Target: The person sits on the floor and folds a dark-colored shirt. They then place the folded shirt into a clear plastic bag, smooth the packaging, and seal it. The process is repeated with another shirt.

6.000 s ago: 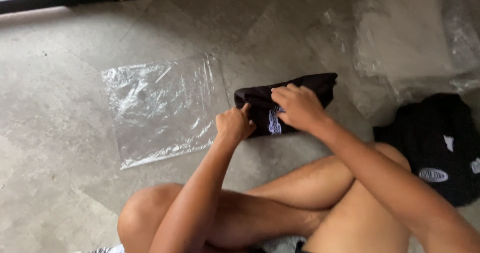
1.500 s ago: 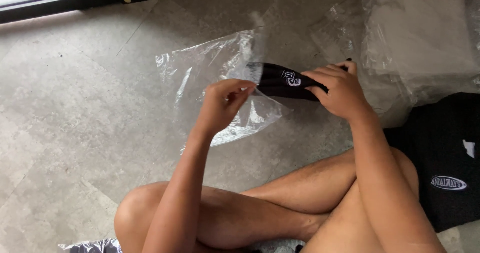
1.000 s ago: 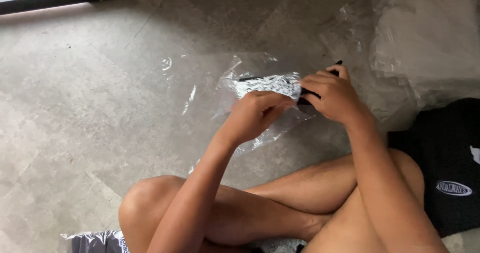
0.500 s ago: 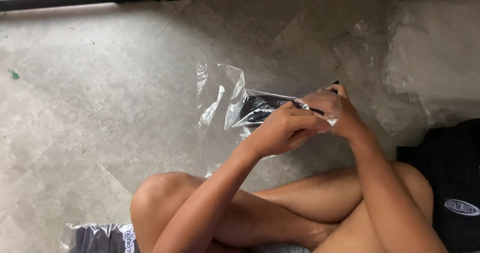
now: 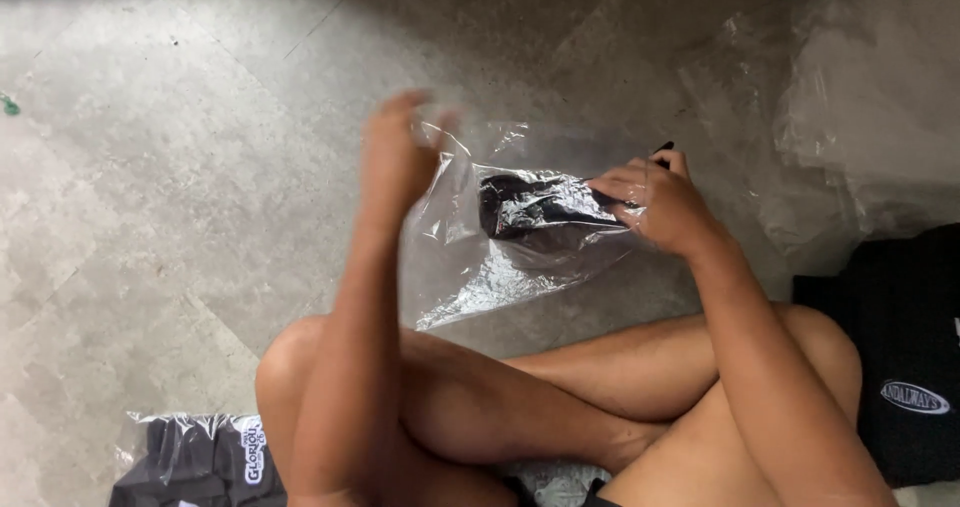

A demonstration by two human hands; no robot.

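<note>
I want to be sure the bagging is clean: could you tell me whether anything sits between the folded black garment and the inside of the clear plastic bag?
Nothing visible does. The folded black garment already lies inside the clear plastic bag; the right hand grips it at the opening, the left hand holds the bag's far end.

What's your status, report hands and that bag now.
Left hand blurred, at clear plastic bag edge. Right hand grips folded black garment inside the bag. Loose plastic sheets lie right; nothing blocking.
</note>
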